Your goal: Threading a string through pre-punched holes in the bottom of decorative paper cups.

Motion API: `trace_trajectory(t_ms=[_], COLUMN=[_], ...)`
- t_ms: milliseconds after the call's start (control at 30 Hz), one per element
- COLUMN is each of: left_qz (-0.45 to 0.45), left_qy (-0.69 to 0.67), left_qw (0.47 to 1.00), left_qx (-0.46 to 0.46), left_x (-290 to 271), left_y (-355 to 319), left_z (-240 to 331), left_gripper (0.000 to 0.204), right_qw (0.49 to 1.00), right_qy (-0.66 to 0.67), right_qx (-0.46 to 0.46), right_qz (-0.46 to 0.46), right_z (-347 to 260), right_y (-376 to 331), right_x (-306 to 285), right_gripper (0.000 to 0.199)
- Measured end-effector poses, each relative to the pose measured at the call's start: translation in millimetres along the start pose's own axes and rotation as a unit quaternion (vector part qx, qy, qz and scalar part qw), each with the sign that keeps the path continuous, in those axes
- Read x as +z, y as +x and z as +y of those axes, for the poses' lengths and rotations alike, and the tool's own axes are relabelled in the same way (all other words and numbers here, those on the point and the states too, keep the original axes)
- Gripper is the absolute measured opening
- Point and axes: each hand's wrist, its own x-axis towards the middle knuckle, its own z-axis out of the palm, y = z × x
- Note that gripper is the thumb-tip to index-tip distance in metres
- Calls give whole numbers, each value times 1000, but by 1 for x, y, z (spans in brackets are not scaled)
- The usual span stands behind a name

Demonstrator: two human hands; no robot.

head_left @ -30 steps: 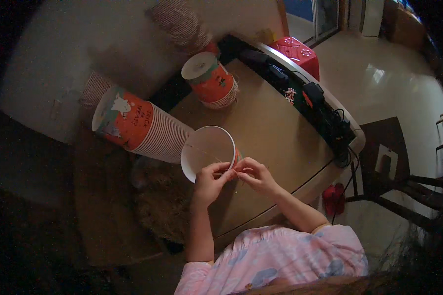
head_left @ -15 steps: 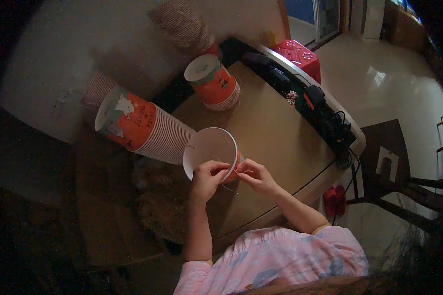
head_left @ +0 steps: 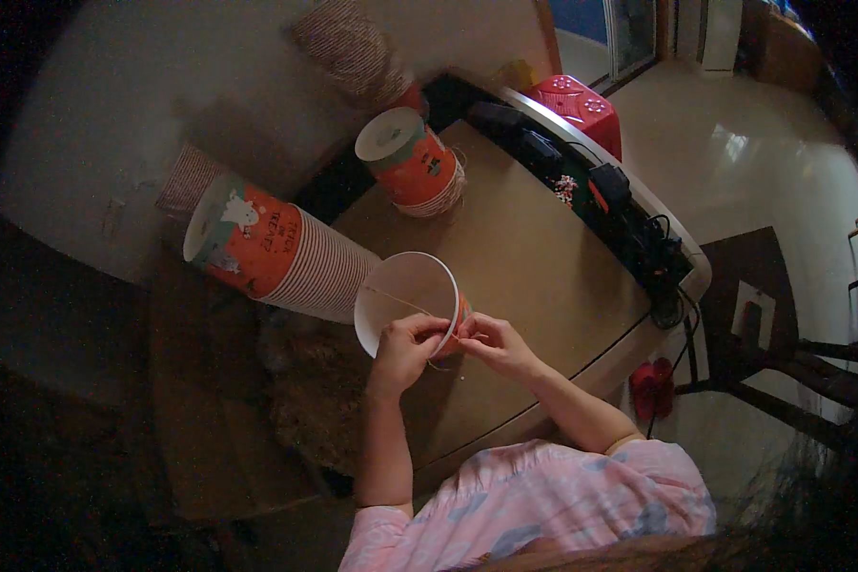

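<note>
In front of me a paper bucket [head_left: 387, 275], white inside and orange outside, stands tilted with its mouth toward me. A thin cord [head_left: 394, 296] runs across its inside to the rim, and an end hangs below the bucket. My left hand [head_left: 405, 355] is closed on the near right side of the rim, fingers partly inside. Just outside that rim, my right hand [head_left: 498, 345] pinches the cord between thumb and fingers. The fingertips are close together, so the exact spot where the cord passes the wall is hidden.
A long stack of nested orange buckets [head_left: 275, 238] leans at the left. Behind stands a shorter stack [head_left: 414, 168] with cord around it. Adapters and cables [head_left: 612, 186] line the table's [head_left: 543, 276] right edge. A red stool [head_left: 574, 107] and dark chair [head_left: 744, 305] stand beyond.
The cord inside the bucket has straightened and lies at a new slant. My right fingers have drawn slightly closer together at the rim. The bucket has barely shifted.
</note>
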Motion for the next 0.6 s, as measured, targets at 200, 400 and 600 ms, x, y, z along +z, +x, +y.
trace_trajectory(t_ms=[200,400,600], left_qz=[12,7,21], left_qy=[12,5,-22], left_qw=[1000,999,999], left_qx=[-10,-47,-38], left_x=[3,3,6], left_y=[-2,-4,-4], left_z=[3,7,-6], left_gripper=[15,14,14], right_qw=[1000,1000,1000], right_qy=[6,-11,-7], right_qx=[3,0,-11], right_qz=[-2,-7,4], right_z=[2,-1,7], right_y=[1,1,4], right_x=[0,1,1], right_gripper=[12,11,10])
